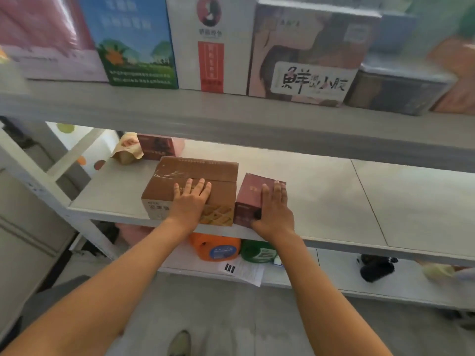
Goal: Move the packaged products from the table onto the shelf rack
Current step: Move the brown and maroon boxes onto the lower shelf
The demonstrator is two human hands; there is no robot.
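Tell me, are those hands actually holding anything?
Left hand lies flat on the brown carton's top, gripping nothing. Right hand grips the maroon box's right side.

carton (195, 176) left of small box (250, 195), touching | both on middle shelf (321, 201), front edge
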